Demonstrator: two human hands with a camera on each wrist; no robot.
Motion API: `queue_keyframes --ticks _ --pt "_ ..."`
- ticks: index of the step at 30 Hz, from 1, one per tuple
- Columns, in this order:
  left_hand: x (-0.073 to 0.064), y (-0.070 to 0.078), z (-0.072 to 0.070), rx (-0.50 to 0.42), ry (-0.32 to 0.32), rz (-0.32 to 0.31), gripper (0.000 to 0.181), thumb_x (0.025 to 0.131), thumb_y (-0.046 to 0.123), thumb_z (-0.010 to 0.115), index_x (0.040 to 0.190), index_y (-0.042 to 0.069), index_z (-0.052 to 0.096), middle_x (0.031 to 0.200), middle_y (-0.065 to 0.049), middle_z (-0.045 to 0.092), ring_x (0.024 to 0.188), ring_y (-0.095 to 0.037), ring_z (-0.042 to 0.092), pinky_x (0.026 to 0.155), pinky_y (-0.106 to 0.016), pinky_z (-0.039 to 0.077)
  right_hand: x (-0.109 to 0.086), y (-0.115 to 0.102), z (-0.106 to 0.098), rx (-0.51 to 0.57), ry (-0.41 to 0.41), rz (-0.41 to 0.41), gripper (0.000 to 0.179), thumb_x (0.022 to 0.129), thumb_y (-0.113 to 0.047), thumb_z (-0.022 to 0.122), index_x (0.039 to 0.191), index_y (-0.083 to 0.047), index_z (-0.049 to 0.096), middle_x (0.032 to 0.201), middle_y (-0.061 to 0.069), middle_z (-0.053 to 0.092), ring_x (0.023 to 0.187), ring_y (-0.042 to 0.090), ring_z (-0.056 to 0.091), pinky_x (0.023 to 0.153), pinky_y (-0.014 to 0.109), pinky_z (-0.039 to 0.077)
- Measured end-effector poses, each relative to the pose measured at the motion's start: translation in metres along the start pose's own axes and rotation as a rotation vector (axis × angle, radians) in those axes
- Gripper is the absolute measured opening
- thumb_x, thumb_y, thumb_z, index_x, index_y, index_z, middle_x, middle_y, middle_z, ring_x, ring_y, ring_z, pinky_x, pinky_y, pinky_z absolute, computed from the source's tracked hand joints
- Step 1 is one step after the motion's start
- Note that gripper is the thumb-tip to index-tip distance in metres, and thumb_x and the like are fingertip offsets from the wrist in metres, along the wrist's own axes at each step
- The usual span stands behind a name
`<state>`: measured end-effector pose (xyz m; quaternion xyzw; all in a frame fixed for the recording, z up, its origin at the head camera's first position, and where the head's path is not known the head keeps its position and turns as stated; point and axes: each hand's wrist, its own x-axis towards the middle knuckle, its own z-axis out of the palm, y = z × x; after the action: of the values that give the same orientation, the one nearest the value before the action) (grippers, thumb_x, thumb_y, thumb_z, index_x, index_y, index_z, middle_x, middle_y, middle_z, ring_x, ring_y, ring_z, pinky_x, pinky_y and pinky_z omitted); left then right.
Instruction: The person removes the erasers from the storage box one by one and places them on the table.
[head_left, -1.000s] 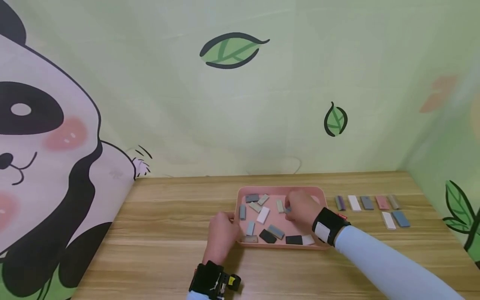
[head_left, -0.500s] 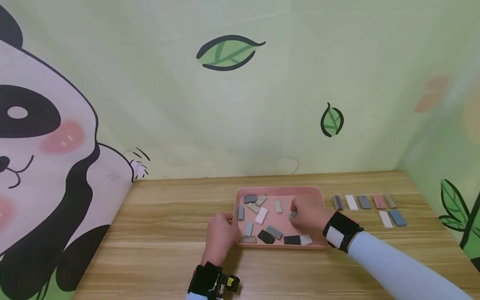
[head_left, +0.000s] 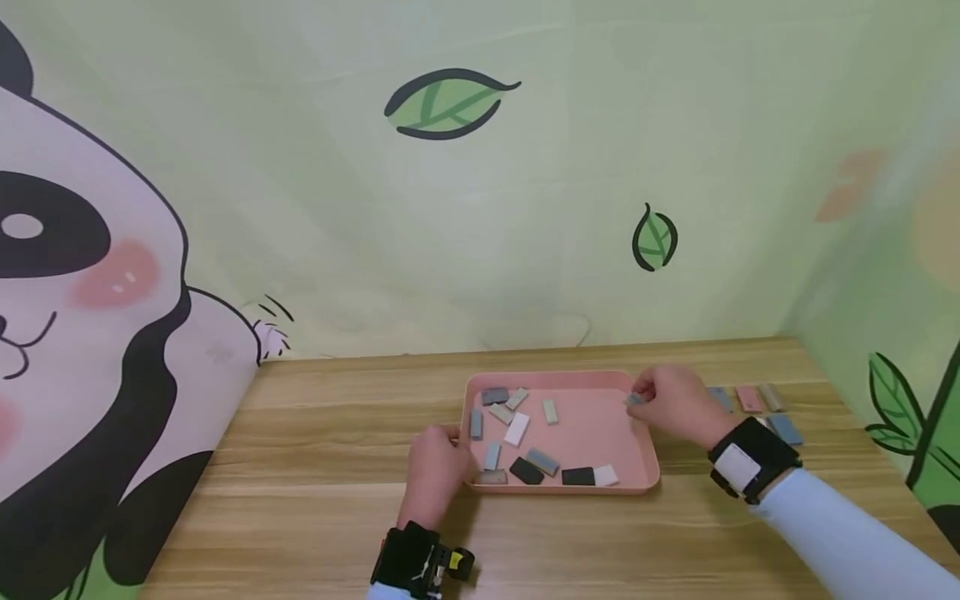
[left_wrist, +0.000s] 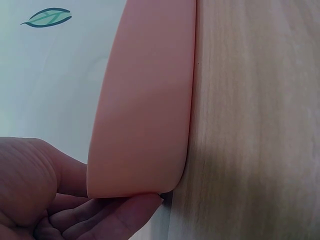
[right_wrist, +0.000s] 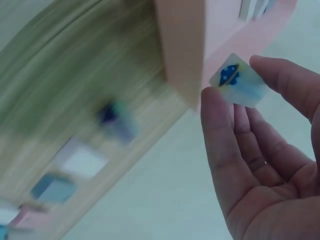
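My right hand (head_left: pixel 681 406) pinches a small pale tile (right_wrist: pixel 240 82) between thumb and fingertips, over the right rim of a pink tray (head_left: pixel 600 433). The right wrist view shows a dark blue dotted picture crossed by a yellowish band on the tile's face. At the tray's left side my left hand (head_left: pixel 433 467) grips the wall; in the left wrist view its fingers (left_wrist: pixel 122 220) curl under the near corner. Inside the tray lie several tiles: a white one (head_left: pixel 517 430), dark ones (head_left: pixel 527 471) and grey-blue ones (head_left: pixel 542 461), mostly toward the left and front.
To the right of the tray, more tiles are set out on the wooden table (head_left: pixel 322 492), including a pink one (head_left: pixel 747 398) and a blue one (head_left: pixel 784 429); my right hand and wrist hide some. Behind stands a pale green printed backdrop (head_left: pixel 330 208).
My right hand has lifted the tile from inside the tray and carried it right, to above the tray's right rim. The left hand keeps its grip on the tray.
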<state>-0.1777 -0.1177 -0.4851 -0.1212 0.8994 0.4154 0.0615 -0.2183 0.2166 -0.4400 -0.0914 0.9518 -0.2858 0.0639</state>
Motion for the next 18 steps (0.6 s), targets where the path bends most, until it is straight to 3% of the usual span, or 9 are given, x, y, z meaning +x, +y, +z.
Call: queue_keyframes --ticks 5,9,13,18 --pt "0.000 -0.001 -0.001 0.006 0.010 0.014 0.026 0.087 0.012 0.058 0.110 0.005 0.066 0.093 -0.008 0.059 0.061 -0.018 0.054 0.050 -0.030 0.042 -0.010 0.032 -0.017 -0.067 0.083 0.068 0.028 0.076 -0.028 0.070 0.090 -0.004 0.065 0.081 0.002 0.060 0.073 0.016 0.054 0.062 0.034 0.044" --pt "0.000 -0.002 -0.001 0.002 0.011 0.010 0.026 0.086 0.011 0.058 0.110 0.005 0.066 0.094 -0.008 0.059 0.064 -0.018 0.054 0.050 -0.030 0.042 -0.022 0.055 -0.025 -0.064 0.130 0.105 0.027 0.076 -0.025 0.070 0.085 0.000 0.065 0.081 0.007 0.060 0.066 0.017 0.053 0.056 0.033 0.044" --pt "0.000 -0.003 0.000 -0.008 0.006 0.024 0.026 0.085 0.010 0.057 0.109 0.004 0.066 0.092 -0.008 0.059 0.061 -0.017 0.054 0.049 -0.030 0.042 -0.034 0.073 -0.026 -0.059 0.141 0.137 0.020 0.076 -0.021 0.069 0.068 -0.004 0.059 0.065 0.002 0.051 0.054 0.016 0.045 0.048 0.031 0.037" --pt "0.000 -0.003 0.001 -0.011 0.008 0.025 0.026 0.085 0.010 0.057 0.109 0.004 0.066 0.091 -0.008 0.058 0.060 -0.018 0.054 0.048 -0.030 0.042 -0.043 0.087 -0.024 -0.106 0.184 0.130 0.030 0.075 -0.019 0.069 0.058 -0.011 0.046 0.056 -0.004 0.036 0.051 0.014 0.037 0.047 0.030 0.029"
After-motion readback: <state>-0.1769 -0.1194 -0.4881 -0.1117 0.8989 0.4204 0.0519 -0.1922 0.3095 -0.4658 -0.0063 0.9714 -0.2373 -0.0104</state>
